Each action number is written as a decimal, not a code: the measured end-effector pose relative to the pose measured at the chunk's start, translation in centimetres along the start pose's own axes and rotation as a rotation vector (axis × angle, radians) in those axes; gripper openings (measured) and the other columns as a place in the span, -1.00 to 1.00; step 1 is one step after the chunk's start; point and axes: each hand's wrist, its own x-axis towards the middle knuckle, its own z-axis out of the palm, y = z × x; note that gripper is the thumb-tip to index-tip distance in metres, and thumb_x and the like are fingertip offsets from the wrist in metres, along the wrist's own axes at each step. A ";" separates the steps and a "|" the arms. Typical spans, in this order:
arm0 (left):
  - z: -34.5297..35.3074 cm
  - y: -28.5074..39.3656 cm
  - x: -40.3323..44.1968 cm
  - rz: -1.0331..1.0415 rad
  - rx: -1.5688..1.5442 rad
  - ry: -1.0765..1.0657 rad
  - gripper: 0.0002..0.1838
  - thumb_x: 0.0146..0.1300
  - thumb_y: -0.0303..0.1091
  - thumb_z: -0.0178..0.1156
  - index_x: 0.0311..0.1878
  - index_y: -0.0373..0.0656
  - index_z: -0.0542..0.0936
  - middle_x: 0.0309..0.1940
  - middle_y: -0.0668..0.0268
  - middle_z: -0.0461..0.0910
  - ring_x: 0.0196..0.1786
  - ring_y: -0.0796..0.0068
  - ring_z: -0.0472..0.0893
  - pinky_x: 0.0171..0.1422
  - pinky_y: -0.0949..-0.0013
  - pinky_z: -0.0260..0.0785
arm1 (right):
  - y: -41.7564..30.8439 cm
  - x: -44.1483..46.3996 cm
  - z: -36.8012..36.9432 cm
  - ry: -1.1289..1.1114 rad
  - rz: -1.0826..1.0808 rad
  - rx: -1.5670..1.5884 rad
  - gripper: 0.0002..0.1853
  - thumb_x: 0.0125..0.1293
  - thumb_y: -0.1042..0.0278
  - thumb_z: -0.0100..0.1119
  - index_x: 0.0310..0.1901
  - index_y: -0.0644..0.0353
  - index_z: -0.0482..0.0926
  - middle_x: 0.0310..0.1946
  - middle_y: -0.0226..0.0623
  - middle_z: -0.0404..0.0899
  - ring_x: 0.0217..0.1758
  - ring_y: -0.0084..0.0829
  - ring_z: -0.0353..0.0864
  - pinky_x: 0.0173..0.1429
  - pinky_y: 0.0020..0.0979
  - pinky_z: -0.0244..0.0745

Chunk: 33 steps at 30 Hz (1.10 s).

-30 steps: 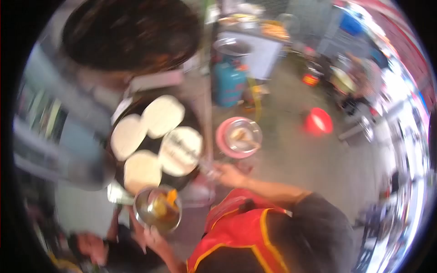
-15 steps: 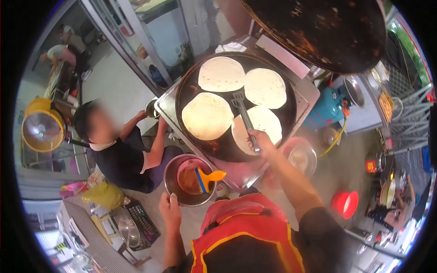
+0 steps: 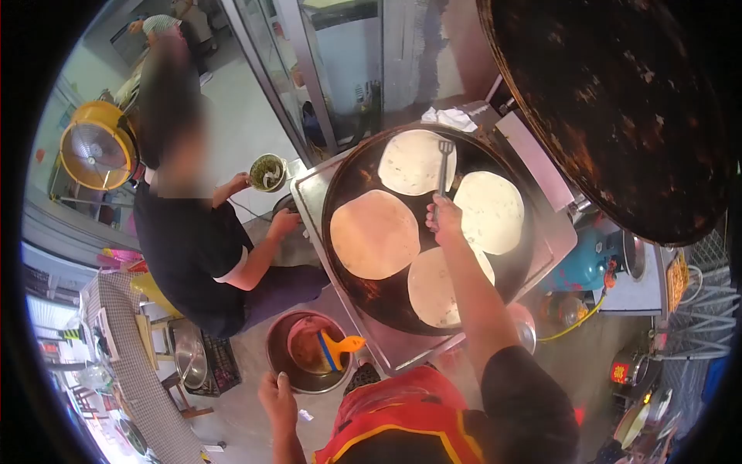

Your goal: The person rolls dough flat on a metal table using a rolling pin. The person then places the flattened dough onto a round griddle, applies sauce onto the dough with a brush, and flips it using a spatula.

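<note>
My right hand (image 3: 446, 218) is closed around the handle of a slotted turner (image 3: 444, 166). The turner's head lies over the back flatbread (image 3: 406, 172) on a round dark griddle (image 3: 363, 305). Near my wrist are the left flatbread (image 3: 373, 236) and the right flatbread (image 3: 491, 209). My forearm partly covers the front flatbread (image 3: 434, 294). Low on the left, my left hand (image 3: 278, 402) grips the rim of a metal bowl (image 3: 276, 349). Inside that bowl are a smaller reddish container and an orange-handled brush (image 3: 345, 347).
A large dark lid (image 3: 610, 100) is raised at upper right. Left of the griddle, a person (image 3: 193, 255) holds a bowl of chopped greens (image 3: 267, 172). A blue gas cylinder (image 3: 580, 263) and yellow hose (image 3: 576, 330) stand right; a yellow fan (image 3: 97, 147) is at left.
My right hand has moved the turner from the front flatbread to the back one. The view has shifted. The person at left has leaned up, bringing the bowl of greens into view.
</note>
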 end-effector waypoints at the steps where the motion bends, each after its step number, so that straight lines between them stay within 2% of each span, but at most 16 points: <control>1: 0.0 0.2 -0.1 -0.026 -0.024 -0.002 -0.79 0.32 -0.48 0.06 -0.46 -0.30 0.40 -0.58 0.35 0.43 -0.50 0.63 0.44 -0.45 0.45 0.36 | -1.0 -1.7 0.8 0.036 -0.077 -0.082 -0.84 0.28 0.30 0.19 -0.17 0.12 0.50 -0.54 -0.38 0.41 -0.67 -0.57 0.35 -0.73 -0.55 0.13; 3: 0.2 -0.2 0.0 -0.070 -0.119 -0.004 -0.79 0.32 -0.47 0.06 -0.46 -0.30 0.42 -0.59 0.35 0.43 -0.50 0.62 0.44 -0.44 0.44 0.36 | -2.5 -3.1 0.1 -0.058 -0.194 -0.313 -0.79 0.30 0.29 0.16 -0.10 0.17 0.53 -0.54 -0.31 0.45 -0.61 -0.50 0.44 -0.64 -0.43 0.32; 6: 0.5 -0.7 0.3 0.009 -0.071 0.023 -0.80 0.33 -0.47 0.06 -0.45 -0.32 0.44 -0.60 0.34 0.43 -0.52 0.61 0.44 -0.45 0.42 0.36 | -3.1 -4.1 -0.3 0.099 -0.875 -1.008 -0.67 0.29 0.26 0.15 0.03 0.22 0.52 -0.46 -0.12 0.56 -0.48 -0.28 0.61 -0.40 -0.25 0.52; 9: 0.7 -1.6 0.7 -0.059 -0.224 0.006 -0.80 0.32 -0.48 0.05 -0.44 -0.33 0.45 -0.60 0.32 0.42 -0.52 0.60 0.45 -0.46 0.40 0.35 | -2.2 -3.9 -0.2 0.180 -0.928 -1.415 -0.55 0.26 0.22 0.14 0.14 0.24 0.46 -0.35 0.07 0.61 -0.30 -0.05 0.67 -0.14 -0.16 0.56; 10: 0.7 -2.3 0.8 -0.053 -0.203 0.003 -0.81 0.32 -0.48 0.05 -0.44 -0.33 0.44 -0.60 0.32 0.43 -0.52 0.60 0.45 -0.45 0.41 0.35 | -1.6 -3.8 -0.2 0.140 -0.814 -1.510 -0.48 0.25 0.17 0.13 0.21 0.21 0.39 -0.28 0.10 0.61 -0.27 0.05 0.64 -0.16 -0.10 0.56; 13: 0.5 -4.1 0.9 -0.045 -0.138 -0.007 -0.81 0.31 -0.49 0.05 -0.44 -0.34 0.44 -0.60 0.31 0.43 -0.52 0.59 0.45 -0.44 0.41 0.35 | 0.9 -5.0 -0.7 0.015 -0.771 -1.751 -0.39 0.25 0.16 0.12 0.31 0.15 0.26 -0.23 0.08 0.58 -0.19 0.02 0.63 -0.17 -0.03 0.54; 16: 0.1 -3.9 1.0 -0.037 -0.108 -0.027 -0.82 0.30 -0.49 0.05 -0.44 -0.33 0.44 -0.60 0.31 0.43 -0.52 0.59 0.45 -0.44 0.41 0.35 | 1.3 -8.8 -2.1 -0.033 -0.833 -1.608 -0.43 0.27 0.17 0.14 0.28 0.15 0.31 -0.30 0.03 0.58 -0.20 -0.05 0.64 -0.20 -0.10 0.54; 19: 0.2 -2.1 1.3 -0.040 -0.178 -0.057 -0.83 0.29 -0.47 0.06 -0.43 -0.33 0.44 -0.60 0.28 0.43 -0.52 0.58 0.43 -0.44 0.39 0.33 | -0.6 -13.5 -5.3 -0.139 -0.590 -1.228 -0.50 0.32 0.21 0.11 0.26 0.14 0.34 -0.38 -0.18 0.59 -0.48 -0.26 0.59 -0.42 -0.28 0.48; 21: 0.8 -2.0 1.7 -0.064 -0.288 -0.056 -0.82 0.30 -0.44 0.07 -0.41 -0.32 0.45 -0.60 0.26 0.43 -0.52 0.55 0.43 -0.43 0.35 0.33 | -1.3 -15.7 -9.4 -0.087 -0.222 -0.914 -0.59 0.35 0.21 0.10 0.19 0.13 0.43 -0.43 -0.31 0.57 -0.52 -0.48 0.49 -0.48 -0.48 0.37; 23: 1.2 -2.8 2.8 0.037 -0.122 -0.131 -0.81 0.31 -0.39 0.07 -0.38 -0.32 0.46 -0.60 0.22 0.43 -0.51 0.53 0.46 -0.40 0.32 0.34 | -2.5 -18.4 -14.1 0.006 0.072 -0.650 -0.61 0.35 0.19 0.13 0.14 0.16 0.48 -0.43 -0.41 0.54 -0.51 -0.62 0.42 -0.51 -0.58 0.28; 24: 1.1 -3.0 2.9 0.074 -0.042 -0.147 -0.80 0.32 -0.37 0.07 -0.36 -0.31 0.46 -0.59 0.21 0.43 -0.50 0.52 0.47 -0.38 0.30 0.35 | -2.9 -20.5 -15.5 0.095 0.039 -0.600 -0.61 0.34 0.21 0.14 0.14 0.17 0.48 -0.39 -0.42 0.55 -0.54 -0.65 0.40 -0.55 -0.60 0.23; 26: 0.7 -1.6 3.0 0.114 0.007 -0.202 -0.77 0.32 -0.30 0.07 -0.34 -0.31 0.47 -0.58 0.16 0.46 -0.48 0.47 0.51 -0.35 0.26 0.36 | -3.8 -23.5 -17.7 0.085 -0.105 -0.725 -0.63 0.34 0.18 0.11 0.05 0.25 0.53 -0.35 -0.39 0.57 -0.38 -0.64 0.46 -0.43 -0.59 0.33; 27: 0.9 -1.4 3.1 0.053 -0.001 -0.223 -0.77 0.32 -0.29 0.07 -0.31 -0.30 0.49 -0.56 0.10 0.51 -0.48 0.39 0.55 -0.35 0.24 0.36 | -4.3 -24.9 -18.8 0.061 -0.194 -0.807 -0.63 0.33 0.17 0.09 0.00 0.29 0.56 -0.33 -0.37 0.58 -0.30 -0.64 0.49 -0.37 -0.59 0.38; 28: 1.1 -0.5 3.2 0.170 0.005 -0.191 -0.77 0.31 -0.27 0.08 -0.30 -0.29 0.49 -0.55 0.04 0.54 -0.48 0.27 0.58 -0.34 0.21 0.37 | -4.6 -26.0 -20.2 0.056 -0.224 -0.831 -0.62 0.33 0.15 0.07 -0.04 0.33 0.58 -0.31 -0.36 0.59 -0.23 -0.64 0.52 -0.31 -0.59 0.43; 29: 1.3 -0.5 3.2 0.110 0.049 -0.219 -0.77 0.31 -0.27 0.08 -0.30 -0.29 0.49 -0.54 0.02 0.54 -0.47 0.23 0.58 -0.34 0.20 0.37 | -3.7 -25.2 -24.5 0.104 -0.267 -0.796 -0.69 0.35 0.15 0.07 -0.27 0.26 0.62 -0.47 -0.39 0.55 -0.39 -0.64 0.55 -0.46 -0.59 0.42; 33: 2.2 1.5 3.0 0.010 0.018 -0.284 -0.76 0.29 -0.26 0.09 -0.33 -0.29 0.45 -0.54 -0.03 0.51 -0.48 0.13 0.57 -0.36 0.17 0.34 | -6.5 -28.8 -23.2 0.151 0.059 -0.589 -0.75 0.35 0.12 0.07 -0.38 0.11 0.52 -0.70 -0.45 0.44 -0.81 -0.59 0.34 -0.73 -0.55 0.27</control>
